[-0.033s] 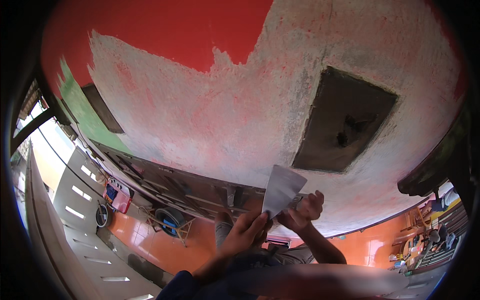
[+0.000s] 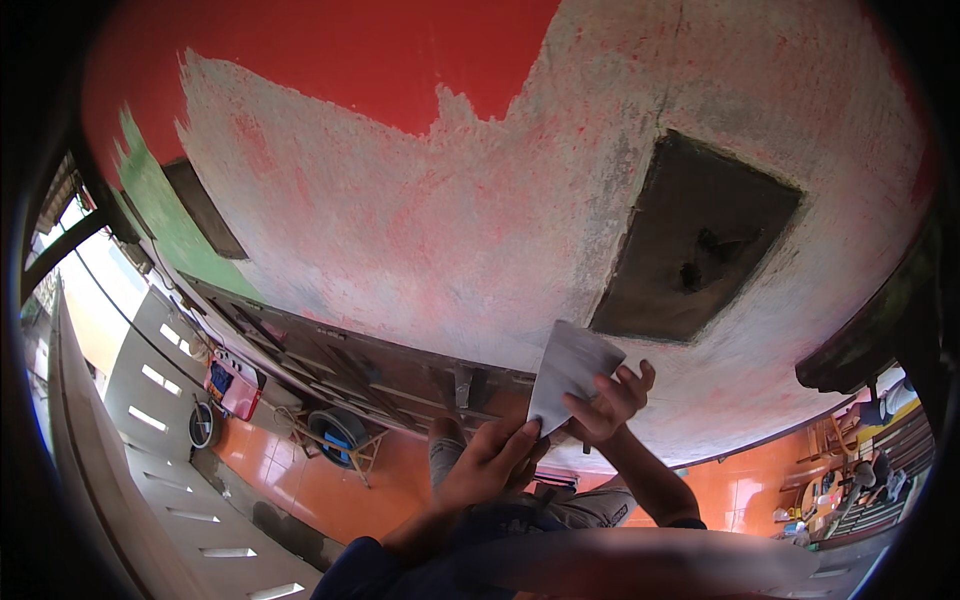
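My left hand [image 2: 490, 458] is closed round the narrow base of a scraper [image 2: 570, 368], a wide grey metal blade that flares upward. Its handle is hidden by my fingers. Beside the blade's right edge is my right hand [image 2: 615, 402], fingers bent and apart, with the thumb and a fingertip over the blade's face. In front of both hands rises a wall [image 2: 420, 230], its red paint [image 2: 370, 60] stripped to a blotchy pinkish-grey surface over a large area. The blade overlaps the wall's lower part in view; whether it touches cannot be told.
A dark rectangular recess [image 2: 695, 240] sits in the wall at right, and a smaller dark one [image 2: 203, 208] at left beside green paint [image 2: 160, 220]. Below left, on orange tiles [image 2: 390, 490], stand a dark tub [image 2: 338, 432] and a wooden stand [image 2: 367, 462]. Clutter lies far right.
My right hand has come up and left against the blade, its fingers spreading apart. The scraper has shifted slightly up and to the right, still in my left hand.
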Demonstrator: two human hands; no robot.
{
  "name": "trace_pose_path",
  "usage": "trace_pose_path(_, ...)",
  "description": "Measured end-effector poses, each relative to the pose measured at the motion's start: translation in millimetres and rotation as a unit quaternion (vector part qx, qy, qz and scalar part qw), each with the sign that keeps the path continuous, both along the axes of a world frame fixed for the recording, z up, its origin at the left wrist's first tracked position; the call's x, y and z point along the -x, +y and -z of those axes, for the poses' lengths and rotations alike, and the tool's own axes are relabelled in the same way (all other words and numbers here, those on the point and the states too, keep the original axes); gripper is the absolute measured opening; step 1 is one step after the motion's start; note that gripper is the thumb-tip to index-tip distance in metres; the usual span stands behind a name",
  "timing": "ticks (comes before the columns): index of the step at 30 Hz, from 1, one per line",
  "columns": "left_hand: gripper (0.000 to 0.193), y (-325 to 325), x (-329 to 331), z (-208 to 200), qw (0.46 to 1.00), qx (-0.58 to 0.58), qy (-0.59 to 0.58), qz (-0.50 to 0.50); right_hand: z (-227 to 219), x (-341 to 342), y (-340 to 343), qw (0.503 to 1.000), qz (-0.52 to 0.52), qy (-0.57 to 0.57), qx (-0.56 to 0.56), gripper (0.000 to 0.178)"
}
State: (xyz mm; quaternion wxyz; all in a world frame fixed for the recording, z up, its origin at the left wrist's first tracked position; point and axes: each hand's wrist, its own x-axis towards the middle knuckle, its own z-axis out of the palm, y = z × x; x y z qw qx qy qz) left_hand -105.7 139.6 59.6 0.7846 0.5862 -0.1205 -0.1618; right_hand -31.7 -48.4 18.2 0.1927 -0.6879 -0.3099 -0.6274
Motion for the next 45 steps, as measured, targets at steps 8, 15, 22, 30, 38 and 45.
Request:
trace_pose_path(8, 0.039, 35.6, -34.5, -89.4, 0.992, -0.002, -0.126, -0.001, -132.7, -96.0, 60.2, 0.979, -0.123, -0.161, 0.024, 0.032)
trace_pose_path(15, 0.064, 44.5, -44.1, -92.5, 0.936, -0.132, -0.285, -0.158, -180.1, -100.3, 72.0, 0.988, -0.05, -0.142, 0.034, 0.027)
trace_pose_path(22, 0.061, 39.0, -60.3, -95.2, 0.883, -0.197, -0.362, -0.224, -195.1, -108.7, 82.3, 0.981, -0.044, -0.187, 0.006, 0.028)
trace_pose_path(30, 0.059, 47.9, -67.1, -112.5, 0.882, -0.161, -0.384, -0.222, -211.5, -108.8, 82.0, 0.979, -0.012, -0.197, 0.04, 0.03)
trace_pose_path(38, 0.059, 52.6, -72.0, -123.7, 0.879, -0.153, -0.405, -0.202, -224.5, -105.8, 83.2, 0.98, -0.004, -0.2, -0.003, 0.03)
trace_pose_path(45, 0.056, 52.0, -67.7, -122.3, 0.878, -0.138, -0.412, -0.201, -218.1, -101.4, 83.6, 0.989, -0.006, -0.143, -0.034, 0.03)
